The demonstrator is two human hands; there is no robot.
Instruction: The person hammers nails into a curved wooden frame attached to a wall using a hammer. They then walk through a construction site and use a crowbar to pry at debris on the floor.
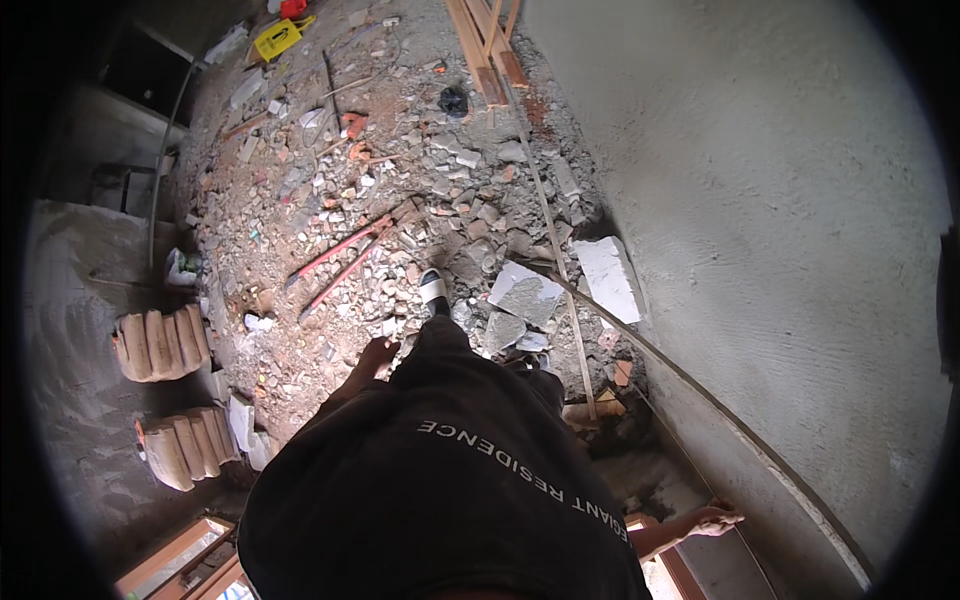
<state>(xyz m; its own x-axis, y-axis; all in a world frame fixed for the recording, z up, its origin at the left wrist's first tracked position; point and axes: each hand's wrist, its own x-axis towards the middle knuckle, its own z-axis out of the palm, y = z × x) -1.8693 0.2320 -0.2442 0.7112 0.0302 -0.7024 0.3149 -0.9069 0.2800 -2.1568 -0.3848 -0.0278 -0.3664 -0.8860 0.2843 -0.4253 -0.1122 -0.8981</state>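
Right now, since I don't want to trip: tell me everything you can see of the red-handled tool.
The red-handled tool has two long, straight red handles, spread in a narrow V and meeting at a dusty, brownish head whose details are too small to tell. It looks metal. It lies on the rubble, ahead of the left hand and apart from it, head pointing away and rightward.

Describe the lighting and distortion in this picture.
Head view: rubble brightly lit. Head view: shirt dark; bright opening near the right hand looks washed out. Head view: long strip beside the right-side wall bows; black fisheye border surrounds everything.
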